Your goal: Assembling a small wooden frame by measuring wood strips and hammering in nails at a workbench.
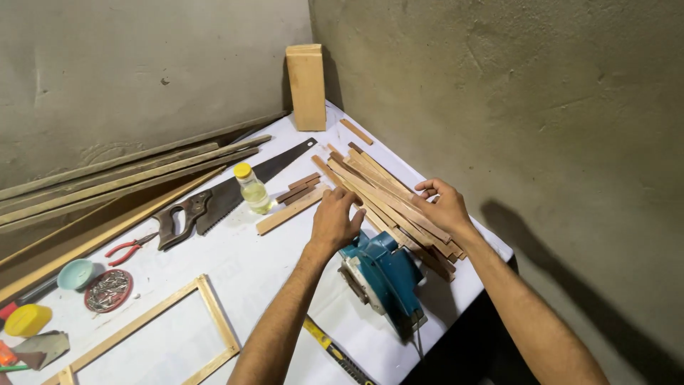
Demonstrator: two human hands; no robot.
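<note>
While your left hand (335,217) and right hand (443,207) lie spread, palms down, gripping nothing, on the wood strips (388,199) — light, stiff, loosely stacked — expect sliding. Clasp both long edges at 9 and 3 o'clock.

both hands rest on a pile of thin wooden strips (388,199) lying slantwise on a white table (249,264) set in a corner of grey walls. the left hand (335,219) lies flat on the near end of the pile, fingers spread; the right hand (443,207) curls over the pile's right edge. a blue power saw (385,274) sits just below the hands, partly under the strips. left of the pile stand a small bottle with a yellow cap (252,189), a hand saw (221,196) and red pliers (130,248). a wooden frame (153,328) lies near the front edge, a wooden block (306,85) stands upright in the corner, and long slats (121,178) lean along the left wall.
</note>
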